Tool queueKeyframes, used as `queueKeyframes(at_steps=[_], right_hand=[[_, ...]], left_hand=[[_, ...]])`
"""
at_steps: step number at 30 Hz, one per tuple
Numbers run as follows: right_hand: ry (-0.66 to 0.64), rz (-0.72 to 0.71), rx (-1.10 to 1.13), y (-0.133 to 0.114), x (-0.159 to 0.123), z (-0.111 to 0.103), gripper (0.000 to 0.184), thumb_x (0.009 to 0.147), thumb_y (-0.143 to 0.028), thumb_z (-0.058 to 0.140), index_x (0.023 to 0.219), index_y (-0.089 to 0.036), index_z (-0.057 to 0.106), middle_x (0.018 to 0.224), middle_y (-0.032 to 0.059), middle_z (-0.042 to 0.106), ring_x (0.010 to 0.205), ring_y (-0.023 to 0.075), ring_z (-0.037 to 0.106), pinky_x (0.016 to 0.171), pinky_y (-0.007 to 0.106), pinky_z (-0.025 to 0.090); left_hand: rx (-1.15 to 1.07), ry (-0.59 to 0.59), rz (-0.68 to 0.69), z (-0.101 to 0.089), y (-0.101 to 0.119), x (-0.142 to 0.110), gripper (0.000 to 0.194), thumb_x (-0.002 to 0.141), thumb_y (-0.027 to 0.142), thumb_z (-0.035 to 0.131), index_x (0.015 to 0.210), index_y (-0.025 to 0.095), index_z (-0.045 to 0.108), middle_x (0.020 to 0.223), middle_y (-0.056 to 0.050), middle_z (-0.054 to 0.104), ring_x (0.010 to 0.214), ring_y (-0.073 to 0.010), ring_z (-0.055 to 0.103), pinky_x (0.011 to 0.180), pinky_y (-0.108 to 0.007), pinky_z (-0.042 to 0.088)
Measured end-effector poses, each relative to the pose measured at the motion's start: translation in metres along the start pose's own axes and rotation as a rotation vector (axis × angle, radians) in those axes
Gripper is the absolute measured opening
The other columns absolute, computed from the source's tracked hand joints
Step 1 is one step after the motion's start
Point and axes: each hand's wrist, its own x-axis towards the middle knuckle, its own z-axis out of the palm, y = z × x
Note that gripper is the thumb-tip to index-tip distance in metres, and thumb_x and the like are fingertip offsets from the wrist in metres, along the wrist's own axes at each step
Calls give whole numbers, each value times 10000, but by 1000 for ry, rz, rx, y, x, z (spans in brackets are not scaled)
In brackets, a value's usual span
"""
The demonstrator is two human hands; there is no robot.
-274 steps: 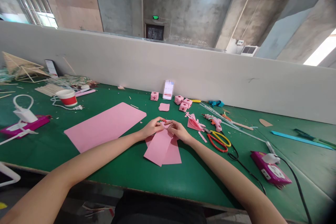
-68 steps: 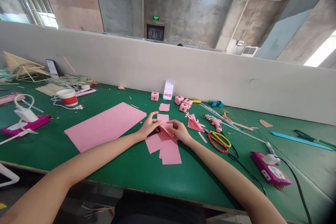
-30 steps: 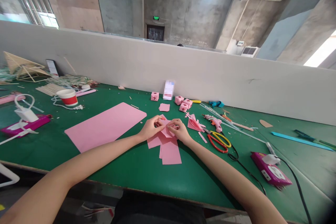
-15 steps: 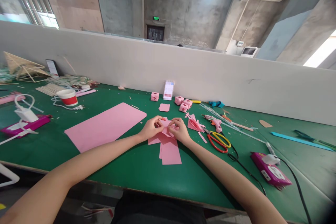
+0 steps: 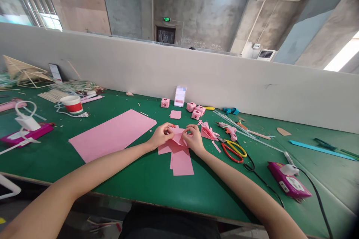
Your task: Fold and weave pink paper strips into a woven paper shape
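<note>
Between my two hands is a small creased piece of pink paper point(image 5: 178, 137), held above the table. My left hand point(image 5: 162, 136) pinches its left side with thumb and forefinger. On the other side my right hand point(image 5: 193, 138) has its fingers closed on the right edge. Beneath lie cut pink paper strips point(image 5: 183, 163), partly covered by the held piece. Just beyond the hands sits a small stack of pink squares point(image 5: 175, 114). Folded pink paper cubes point(image 5: 191, 107) stand farther back, one of them point(image 5: 165, 103) apart to the left.
A large pink sheet point(image 5: 112, 134) lies left on the green table. To the right are scissors point(image 5: 232, 151), pink scraps point(image 5: 208, 131), a glue gun point(image 5: 230, 131) and a purple power strip point(image 5: 290, 181). A phone point(image 5: 180, 96) leans on the partition; a cup point(image 5: 72, 104) stands left.
My right hand has shifted slightly right along the held paper, showing more of its surface. My left hand stays almost in place.
</note>
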Motion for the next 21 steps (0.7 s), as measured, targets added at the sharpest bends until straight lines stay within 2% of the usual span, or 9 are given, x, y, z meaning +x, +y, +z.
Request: queueKeyframes(at_steps=[7,13,18,21], right_hand=[[0,-8,-5,-2,0,-1,42,701,-193,593,709,-200,633,1001,80,584,1003,242,574,753,344,488],[50,65,46,6,2,0,45,728,-219,560,736,-201,600,932,72,601,861,215,601,633,302,504],[5,36,64,4,1,1,160,840,-302,505,909,-197,603,936,71,645,858,208,616,674,308,495],[-78,8,46,-1,0,-1,206,865,-341,499,949,-200,624,979,73,666,893,208,624,690,300,489]], left_hand=[[-2,2,-3,1,1,0,305,743,224,647,1031,168,564,705,22,644,667,-155,578,681,-272,426],[-29,27,-13,0,-1,1,276,738,207,637,1004,168,573,673,34,612,656,-145,561,701,-275,427],[-58,22,-17,0,-5,2,292,743,214,641,1025,170,580,701,27,625,670,-147,576,690,-270,425],[-79,31,-25,0,-6,2,312,744,221,643,1045,168,578,686,31,615,654,-147,575,670,-268,419]])
